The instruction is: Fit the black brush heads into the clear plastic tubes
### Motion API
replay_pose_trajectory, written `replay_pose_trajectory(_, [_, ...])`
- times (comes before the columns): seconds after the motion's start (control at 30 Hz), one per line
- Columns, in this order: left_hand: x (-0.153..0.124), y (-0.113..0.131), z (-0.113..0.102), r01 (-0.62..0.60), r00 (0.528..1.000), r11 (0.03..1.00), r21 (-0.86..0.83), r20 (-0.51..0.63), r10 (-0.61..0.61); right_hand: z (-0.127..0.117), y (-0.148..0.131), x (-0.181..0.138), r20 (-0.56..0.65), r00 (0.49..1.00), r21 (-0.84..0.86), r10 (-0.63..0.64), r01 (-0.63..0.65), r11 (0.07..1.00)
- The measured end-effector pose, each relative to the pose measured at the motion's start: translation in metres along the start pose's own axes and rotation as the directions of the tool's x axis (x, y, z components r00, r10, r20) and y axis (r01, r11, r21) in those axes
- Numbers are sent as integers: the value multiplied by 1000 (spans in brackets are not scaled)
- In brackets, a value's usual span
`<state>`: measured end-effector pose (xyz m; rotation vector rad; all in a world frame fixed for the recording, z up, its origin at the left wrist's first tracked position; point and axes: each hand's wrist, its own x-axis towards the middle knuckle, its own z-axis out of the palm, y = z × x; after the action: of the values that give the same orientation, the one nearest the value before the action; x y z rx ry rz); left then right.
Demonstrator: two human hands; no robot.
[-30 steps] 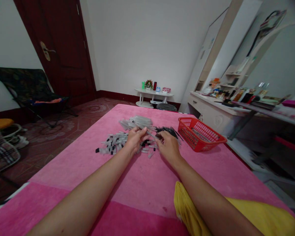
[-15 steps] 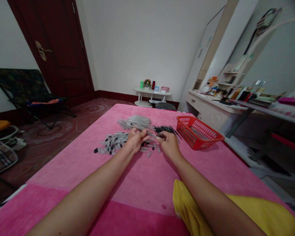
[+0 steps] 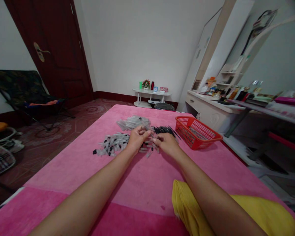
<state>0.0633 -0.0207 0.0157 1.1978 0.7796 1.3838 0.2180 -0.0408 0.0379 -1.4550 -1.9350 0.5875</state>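
Note:
My left hand (image 3: 137, 139) is closed, thumb and fingers pinching a slim translucent pen (image 3: 145, 124) that points up and away. Close by on the right, my right hand (image 3: 166, 143) has its thumb and fingers pinched together; whatever they hold is too small to make out. Beyond the left hand lies a stack of clear pen barrels (image 3: 130, 122). Left of it spreads a heap of clear pen caps (image 3: 115, 142) with black pieces among them. Thin black refills (image 3: 165, 129) lie behind my right hand. A few loose caps (image 3: 148, 154) lie between the hands.
A red plastic basket (image 3: 196, 141) with some slim pieces inside stands to the right on the pink cloth (image 3: 142, 186). Yellow fabric (image 3: 186, 203) lies under my right forearm. A dressing table (image 3: 208, 108) stands at the right, and a low white table (image 3: 151, 91) at the back.
The pen, earlier stretched between both hands, is now in my left hand and tilted upward. My right hand has drawn its fingertips off the pen's end.

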Motion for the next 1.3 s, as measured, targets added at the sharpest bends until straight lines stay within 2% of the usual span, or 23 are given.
replay_pose_trajectory(0.1, [11,-2,-16,-88,994,961,263,-38,102,-30,0,3,-186,982,-198,-19,-18,980])
replay_pose_trajectory(0.17, [20,-4,-33,-152,979,874,461,-54,199,-56,4,3,-361,933,-309,0,-120,944])
replay_pose_trajectory(0.23, [26,-6,-50,-159,959,734,661,-74,275,-81,12,0,-515,856,-386,37,-270,882])
replay_pose_trajectory(0.3, [29,-7,-65,-92,964,563,822,-69,257,-102,23,-3,-636,764,-405,104,-446,798])
replay_pose_trajectory(0.4, [28,-7,-76,-41,980,308,950,-21,196,-120,42,-8,-686,704,-418,186,-590,691])
replay_pose_trajectory(0.47, [25,-6,-77,-56,983,172,983,24,182,-126,54,-9,-679,697,-428,232,-632,646])
replay_pose_trajectory(0.57, [21,-3,-75,-47,988,68,997,36,153,-127,63,-8,-661,706,-441,253,-638,631])
replay_pose_trajectory(0.67, [19,-2,-73,-33,994,44,998,28,109,-124,63,-6,-660,729,-469,181,-588,659])
replay_pose_trajectory(0.87, [23,-8,-74,-152,985,90,984,143,99,-107,47,0,-606,791,-556,-88,-342,758])
replay_pose_trajectory(1.0, [25,-10,-77,-223,965,124,967,202,165,-84,37,4,-494,847,-575,-198,-147,805])
replay_pose_trajectory(1.07, [25,-10,-78,-199,959,75,977,178,220,-72,33,4,-421,883,-586,-208,-90,805])
replay_pose_trajectory(1.13, [24,-8,-79,-117,965,7,993,112,237,-60,29,3,-350,913,-605,-209,-50,795])
replay_pose_trajectory(1.23, [23,-6,-80,30,983,-55,998,-20,182,-47,25,2,-262,941,-630,-213,0,777])
replay_pose_trajectory(1.3, [23,-5,-80,71,989,-62,996,-62,135,-42,23,2,-226,950,-632,-215,25,774])
